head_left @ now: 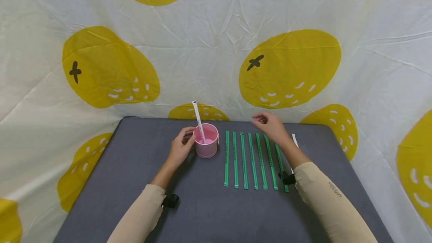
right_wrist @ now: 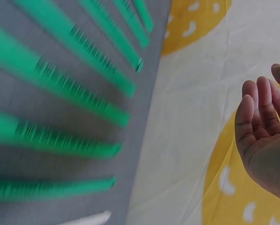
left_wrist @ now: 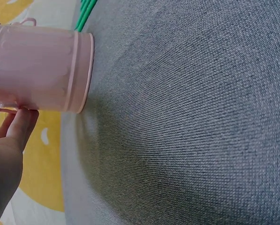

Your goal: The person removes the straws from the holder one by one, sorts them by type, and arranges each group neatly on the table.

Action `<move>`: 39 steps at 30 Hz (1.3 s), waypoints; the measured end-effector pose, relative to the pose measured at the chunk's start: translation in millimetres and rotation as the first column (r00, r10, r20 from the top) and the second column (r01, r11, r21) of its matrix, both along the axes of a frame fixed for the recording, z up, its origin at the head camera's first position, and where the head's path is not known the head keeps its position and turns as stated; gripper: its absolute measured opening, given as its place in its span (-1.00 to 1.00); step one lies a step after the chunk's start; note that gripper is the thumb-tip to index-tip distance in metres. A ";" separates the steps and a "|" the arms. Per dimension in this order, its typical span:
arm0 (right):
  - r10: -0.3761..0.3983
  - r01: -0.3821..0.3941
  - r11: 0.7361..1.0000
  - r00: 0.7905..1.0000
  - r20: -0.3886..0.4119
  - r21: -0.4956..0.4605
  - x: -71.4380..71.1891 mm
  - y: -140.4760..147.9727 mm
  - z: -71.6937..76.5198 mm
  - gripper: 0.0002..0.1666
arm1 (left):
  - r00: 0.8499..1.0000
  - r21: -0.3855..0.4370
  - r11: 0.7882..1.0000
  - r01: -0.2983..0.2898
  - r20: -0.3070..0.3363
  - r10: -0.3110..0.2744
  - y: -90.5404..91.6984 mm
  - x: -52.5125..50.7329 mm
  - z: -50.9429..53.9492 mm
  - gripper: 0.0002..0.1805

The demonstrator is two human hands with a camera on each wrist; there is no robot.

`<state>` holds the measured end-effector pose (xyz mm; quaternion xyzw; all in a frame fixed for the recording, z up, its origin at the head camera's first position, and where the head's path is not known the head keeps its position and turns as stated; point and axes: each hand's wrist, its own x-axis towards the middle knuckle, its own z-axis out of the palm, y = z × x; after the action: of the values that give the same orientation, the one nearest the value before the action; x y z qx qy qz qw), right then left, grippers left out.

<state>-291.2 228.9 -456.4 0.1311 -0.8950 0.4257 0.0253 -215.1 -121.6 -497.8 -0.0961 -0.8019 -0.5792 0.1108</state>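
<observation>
A small pink bucket (head_left: 206,149) stands upright near the back of the table. One long, slim white wrapped stick (head_left: 198,119) leans inside it and juts above the rim. My left hand (head_left: 181,147) holds the bucket's left side; in the left wrist view its fingers (left_wrist: 21,123) touch the wall beside a handle lug. Several slim green wrapped sticks (head_left: 243,164) with dark print lie in a row right of the bucket. Above their far ends hovers my right hand (head_left: 268,125), fingers loosely bent, holding nothing. Another white stick (head_left: 294,140) lies partly hidden behind the right forearm.
The grey table (head_left: 202,213) ends at a back edge close behind the bucket. A white curtain (head_left: 209,66) with yellow fruit prints hangs behind it and along both sides. Each wrist carries a black strap, such as the left wrist strap (head_left: 171,200).
</observation>
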 end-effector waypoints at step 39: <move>0.103 -0.103 0.995 0.995 0.004 0.014 -22.1 -195.9 5.3 -0.50 | 1.000 -0.017 1.000 0.004 0.015 -0.004 -11.0 -10.4 -17.1 -0.58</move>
<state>-313.3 33.0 -451.1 0.1764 -0.8901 0.4202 0.0008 -225.5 -132.5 -514.9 -0.0943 -0.8075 -0.5732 0.1027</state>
